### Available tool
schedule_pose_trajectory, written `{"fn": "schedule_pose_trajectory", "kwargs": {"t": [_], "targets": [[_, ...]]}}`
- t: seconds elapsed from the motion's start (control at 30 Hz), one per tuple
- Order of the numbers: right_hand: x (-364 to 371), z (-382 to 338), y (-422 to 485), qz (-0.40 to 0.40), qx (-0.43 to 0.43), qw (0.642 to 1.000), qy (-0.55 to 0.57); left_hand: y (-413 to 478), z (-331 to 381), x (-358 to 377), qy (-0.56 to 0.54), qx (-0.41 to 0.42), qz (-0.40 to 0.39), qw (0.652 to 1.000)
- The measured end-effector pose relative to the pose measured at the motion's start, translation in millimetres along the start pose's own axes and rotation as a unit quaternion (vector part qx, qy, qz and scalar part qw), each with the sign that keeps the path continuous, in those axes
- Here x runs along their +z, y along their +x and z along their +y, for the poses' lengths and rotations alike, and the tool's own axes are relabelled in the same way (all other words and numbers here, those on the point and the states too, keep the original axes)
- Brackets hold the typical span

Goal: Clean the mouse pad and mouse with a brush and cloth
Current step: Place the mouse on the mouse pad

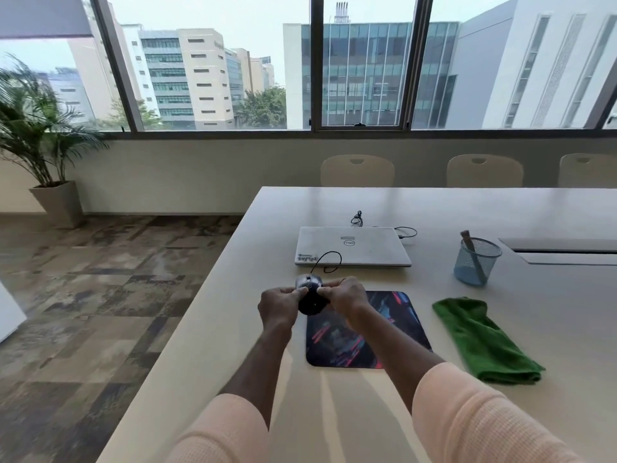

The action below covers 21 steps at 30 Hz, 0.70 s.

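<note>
A dark wired mouse point(311, 297) is held up over the far left corner of the mouse pad point(359, 342), which is dark with red and blue streaks. My left hand point(279, 304) grips the mouse's left side and my right hand point(344, 297) grips its right side. Its black cable loops back toward the laptop. A folded green cloth point(484, 340) lies on the table to the right of the pad. A brush handle point(467, 240) sticks out of a blue mesh cup point(475, 262) at the far right.
A closed white laptop point(352, 245) with a cable lies behind the pad. The pale table point(434, 208) has its left edge close to my left arm. Chairs point(357, 170) stand on the far side, and a potted plant point(43, 155) stands on the floor at left.
</note>
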State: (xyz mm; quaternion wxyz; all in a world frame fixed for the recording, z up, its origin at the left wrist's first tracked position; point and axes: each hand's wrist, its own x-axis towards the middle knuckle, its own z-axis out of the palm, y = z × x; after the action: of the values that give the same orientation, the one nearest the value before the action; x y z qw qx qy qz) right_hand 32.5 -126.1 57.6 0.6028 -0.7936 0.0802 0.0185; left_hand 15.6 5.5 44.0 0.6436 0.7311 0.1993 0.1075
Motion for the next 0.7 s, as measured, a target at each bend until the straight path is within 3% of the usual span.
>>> {"fn": "schedule_pose_trajectory", "kwargs": {"t": [0.3, 0.7], "targets": [[-82, 24, -8, 0.043, 0.025, 0.998, -0.025, -45, -2, 68, 0.046, 0.029, -0.050, 0.997], [-93, 62, -19, 0.036, 0.031, 0.998, -0.049, -70, -24, 83, 0.140, 0.053, -0.065, 0.987]]}}
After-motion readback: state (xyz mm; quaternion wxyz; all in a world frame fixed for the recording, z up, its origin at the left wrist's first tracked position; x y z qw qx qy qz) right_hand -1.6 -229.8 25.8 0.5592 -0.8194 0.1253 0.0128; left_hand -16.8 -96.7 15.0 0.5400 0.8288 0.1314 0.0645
